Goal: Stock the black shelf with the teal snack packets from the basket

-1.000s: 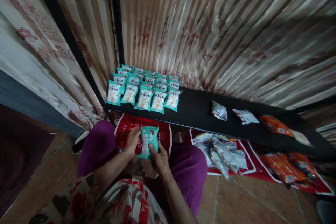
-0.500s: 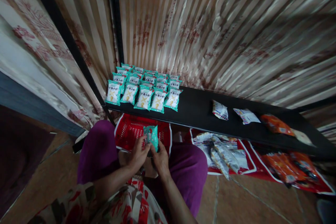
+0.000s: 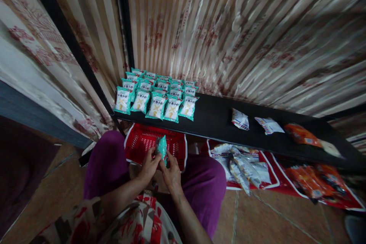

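Between both hands I hold a teal snack packet (image 3: 162, 147), turned edge-on above a red basket (image 3: 143, 142) that rests on my lap. My left hand (image 3: 149, 166) grips its left side and my right hand (image 3: 171, 167) its right side. Several matching teal packets (image 3: 156, 97) lie in neat rows at the left end of a black shelf (image 3: 214, 120) just beyond the basket.
On the shelf's right part lie a white packet (image 3: 239, 119), a striped packet (image 3: 268, 125) and an orange packet (image 3: 300, 134). Below it, red trays hold silver packets (image 3: 243, 162) and orange packets (image 3: 311, 181). Striped curtains hang behind and to the left. The floor is tiled.
The teal packet has turned from showing its flat back to edge-on. Both hands have moved up and closer together over the basket.
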Demonstrator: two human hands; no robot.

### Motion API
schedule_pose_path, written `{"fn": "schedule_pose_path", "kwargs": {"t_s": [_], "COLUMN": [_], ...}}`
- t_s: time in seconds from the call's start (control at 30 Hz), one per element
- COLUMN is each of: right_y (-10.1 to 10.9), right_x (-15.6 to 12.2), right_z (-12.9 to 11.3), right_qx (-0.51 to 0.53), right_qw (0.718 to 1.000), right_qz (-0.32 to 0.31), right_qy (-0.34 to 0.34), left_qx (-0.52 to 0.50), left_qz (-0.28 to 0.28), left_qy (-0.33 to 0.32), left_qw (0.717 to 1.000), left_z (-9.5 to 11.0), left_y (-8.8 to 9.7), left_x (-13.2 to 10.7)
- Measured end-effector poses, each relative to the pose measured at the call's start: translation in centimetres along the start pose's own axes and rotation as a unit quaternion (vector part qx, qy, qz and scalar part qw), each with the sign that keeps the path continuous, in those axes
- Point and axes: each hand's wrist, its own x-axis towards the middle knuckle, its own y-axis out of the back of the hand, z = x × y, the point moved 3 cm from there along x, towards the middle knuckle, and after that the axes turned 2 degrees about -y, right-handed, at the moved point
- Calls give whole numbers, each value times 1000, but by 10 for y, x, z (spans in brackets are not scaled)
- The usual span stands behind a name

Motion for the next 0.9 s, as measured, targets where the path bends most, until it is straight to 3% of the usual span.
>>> {"fn": "schedule_pose_path", "kwargs": {"t_s": [0.37,0.57,0.77,0.9], "right_y": [1,-1,2,6], "right_x": [-5,-9,-10,-7], "right_z": [-10,-11,-14,-12], "right_qx": [10,33,65,90], "right_qw": [999,997,993,993], "right_qz": [16,13,10,10], "right_qy": [41,67,96,78], "left_qx": [-4,0,-57,-81], "left_qz": [-21,-17,-53,-66], "left_qy": [35,64,117,142], "left_qw": [999,998,990,984], "left_z": [28,32,32,28], "left_y": [0,1,1,4], "left_x": [-6,-5,-6,-4]}}
